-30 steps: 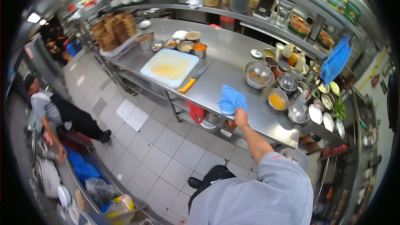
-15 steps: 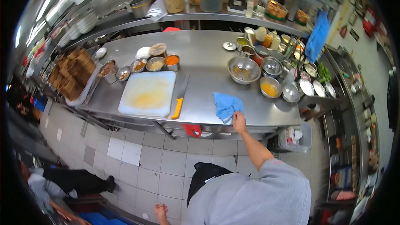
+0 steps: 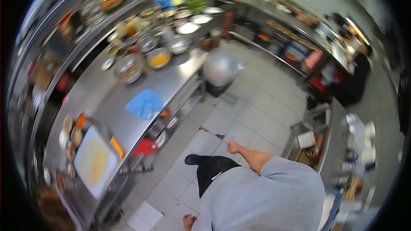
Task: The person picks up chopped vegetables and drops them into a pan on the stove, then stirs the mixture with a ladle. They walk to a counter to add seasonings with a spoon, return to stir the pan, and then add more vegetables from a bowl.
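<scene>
The cloth [image 3: 144, 105] lay bunched on the worktop [image 3: 100, 107] near its front edge, presumably for easy reach, like the orange handle [image 3: 117, 146] beside the board [image 3: 95, 160]. The right hand [image 3: 233, 147] hung away from it, fingers curled in, nothing visible inside; I could not tell the state of the left hand's [image 3: 189, 221] blurred fingers.

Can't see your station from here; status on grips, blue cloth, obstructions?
Right grip and left grip look empty. Blue cloth crumpled on counter. Nothing seen atop the cloth.
</scene>
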Motion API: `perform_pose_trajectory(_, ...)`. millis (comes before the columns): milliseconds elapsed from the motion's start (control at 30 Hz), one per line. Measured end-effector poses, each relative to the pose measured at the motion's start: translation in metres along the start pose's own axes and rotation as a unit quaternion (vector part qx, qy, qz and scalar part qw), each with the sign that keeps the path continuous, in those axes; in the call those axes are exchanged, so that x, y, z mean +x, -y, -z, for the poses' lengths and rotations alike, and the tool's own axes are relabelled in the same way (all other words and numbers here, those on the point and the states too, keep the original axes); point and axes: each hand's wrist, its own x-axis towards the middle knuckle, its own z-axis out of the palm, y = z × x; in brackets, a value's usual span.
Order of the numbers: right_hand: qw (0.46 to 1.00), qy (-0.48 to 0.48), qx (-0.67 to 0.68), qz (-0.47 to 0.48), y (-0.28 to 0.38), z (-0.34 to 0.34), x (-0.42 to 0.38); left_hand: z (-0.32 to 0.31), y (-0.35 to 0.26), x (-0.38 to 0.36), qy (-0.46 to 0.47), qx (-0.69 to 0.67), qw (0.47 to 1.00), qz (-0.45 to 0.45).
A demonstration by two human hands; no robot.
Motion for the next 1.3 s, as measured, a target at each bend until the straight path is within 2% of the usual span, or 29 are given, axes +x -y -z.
perform_pose_trajectory(33, 0.988, 0.088, -0.026, -0.124, -0.034, 0.000, -0.058, 0.014, -0.007, 0.007, 0.006, 0.038, 0.999, 0.002)
perform_pose_trajectory(67, 0.965, 0.047, 0.009, -0.259, -0.082, -0.025, -0.113, 0.027, -0.018, 0.011, 0.010, 0.078, 0.997, 0.005)
perform_pose_trajectory(100, 0.931, 0.060, 0.023, -0.358, -0.104, -0.020, -0.169, 0.036, -0.027, 0.014, 0.015, 0.114, 0.993, 0.013)
perform_pose_trajectory(133, 0.907, -0.010, 0.037, -0.419, -0.140, -0.044, -0.211, 0.042, -0.041, 0.017, 0.016, 0.152, 0.988, 0.014)
perform_pose_trajectory(200, 0.837, -0.030, 0.158, -0.524, -0.166, -0.039, -0.280, 0.046, -0.069, 0.024, 0.018, 0.216, 0.976, 0.012)
perform_pose_trajectory(300, 0.770, -0.152, 0.349, -0.512, -0.185, -0.046, -0.348, 0.034, -0.115, 0.041, 0.016, 0.287, 0.958, -0.015)
perform_pose_trajectory(400, 0.757, -0.230, 0.400, -0.462, -0.220, -0.110, -0.379, -0.006, -0.173, 0.067, 0.020, 0.344, 0.935, -0.078)
perform_pose_trajectory(467, 0.703, -0.274, 0.440, -0.487, -0.207, -0.135, -0.384, -0.052, -0.221, 0.093, 0.030, 0.370, 0.918, -0.144)
perform_pose_trajectory(500, 0.696, -0.241, 0.456, -0.500, -0.206, -0.157, -0.380, -0.083, -0.245, 0.104, 0.037, 0.376, 0.909, -0.175)
perform_pose_trajectory(533, 0.689, -0.207, 0.469, -0.512, -0.209, -0.176, -0.379, -0.112, -0.265, 0.144, 0.109, 0.352, 0.919, -0.144)
perform_pose_trajectory(567, 0.835, -0.104, 0.371, -0.393, -0.212, -0.183, -0.380, -0.162, -0.285, 0.140, 0.070, 0.340, 0.923, -0.167)
perform_pose_trajectory(633, 0.867, -0.007, 0.390, -0.311, -0.214, -0.201, -0.376, -0.254, -0.324, 0.132, 0.135, 0.349, 0.894, -0.245)
perform_pose_trajectory(667, 0.776, -0.022, 0.516, -0.362, -0.220, -0.203, -0.371, -0.302, -0.343, 0.113, 0.162, 0.356, 0.877, -0.279)
perform_pose_trajectory(767, 0.629, -0.108, 0.578, -0.508, -0.213, -0.147, -0.379, -0.423, -0.373, 0.086, 0.219, 0.398, 0.835, -0.310)
perform_pose_trajectory(867, 0.547, -0.172, 0.639, -0.512, -0.256, -0.121, -0.387, -0.524, -0.377, 0.056, 0.263, 0.464, 0.775, -0.339)
perform_pose_trajectory(900, 0.538, -0.178, 0.643, -0.515, -0.276, -0.111, -0.387, -0.554, -0.375, 0.051, 0.277, 0.488, 0.746, -0.359)
perform_pose_trajectory(933, 0.607, -0.169, 0.593, -0.501, -0.303, -0.098, -0.388, -0.576, -0.374, 0.050, 0.288, 0.512, 0.716, -0.376)
perform_pose_trajectory(1000, 0.728, -0.138, 0.485, -0.464, -0.369, -0.123, -0.388, -0.607, -0.369, 0.038, 0.308, 0.522, 0.710, -0.359)
perform_pose_trajectory(1067, 0.840, -0.071, 0.325, -0.428, -0.408, -0.075, -0.391, -0.631, -0.365, 0.036, 0.318, 0.538, 0.701, -0.343)
perform_pose_trajectory(1100, 0.776, -0.155, 0.393, -0.468, -0.421, -0.049, -0.389, -0.636, -0.361, 0.047, 0.318, 0.550, 0.694, -0.339)
perform_pose_trajectory(1167, 0.609, -0.310, 0.509, -0.523, -0.437, -0.014, -0.381, -0.638, -0.358, 0.063, 0.302, 0.570, 0.692, -0.323)
perform_pose_trajectory(1233, 0.615, -0.330, 0.500, -0.512, -0.466, 0.001, -0.361, -0.638, -0.360, 0.074, 0.272, 0.584, 0.703, -0.301)
perform_pose_trajectory(1300, 0.611, -0.327, 0.510, -0.510, -0.481, 0.021, -0.347, -0.632, -0.367, 0.074, 0.249, 0.547, 0.769, -0.216)
